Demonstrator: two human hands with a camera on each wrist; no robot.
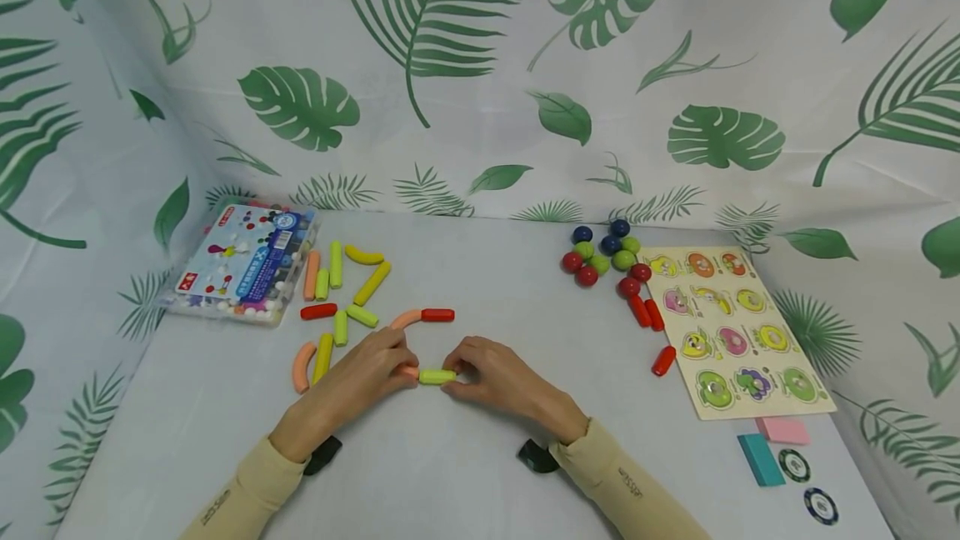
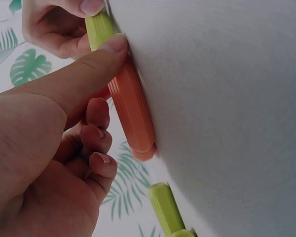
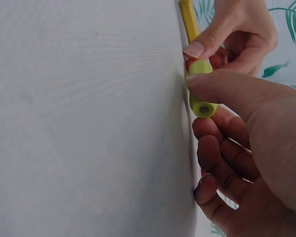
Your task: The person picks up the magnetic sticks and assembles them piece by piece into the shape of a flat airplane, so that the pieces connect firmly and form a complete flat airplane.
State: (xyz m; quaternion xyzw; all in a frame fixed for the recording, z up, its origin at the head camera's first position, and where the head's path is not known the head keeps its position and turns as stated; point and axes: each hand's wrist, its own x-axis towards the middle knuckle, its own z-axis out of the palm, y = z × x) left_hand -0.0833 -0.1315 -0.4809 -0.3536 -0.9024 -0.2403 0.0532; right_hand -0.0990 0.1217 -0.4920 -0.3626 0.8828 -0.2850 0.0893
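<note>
Short ribbed green stick [image 1: 437,376] pinched by right hand [image 1: 501,380]; left hand [image 1: 369,377] pinching orange stick [image 2: 133,111].

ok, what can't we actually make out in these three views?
- Head: the join between the green stick and the orange stick is covered by the left hand and right hand.
- Head: print on the box is too small to read.
- Left wrist: a second green stick is cut off by the bottom edge.
</note>
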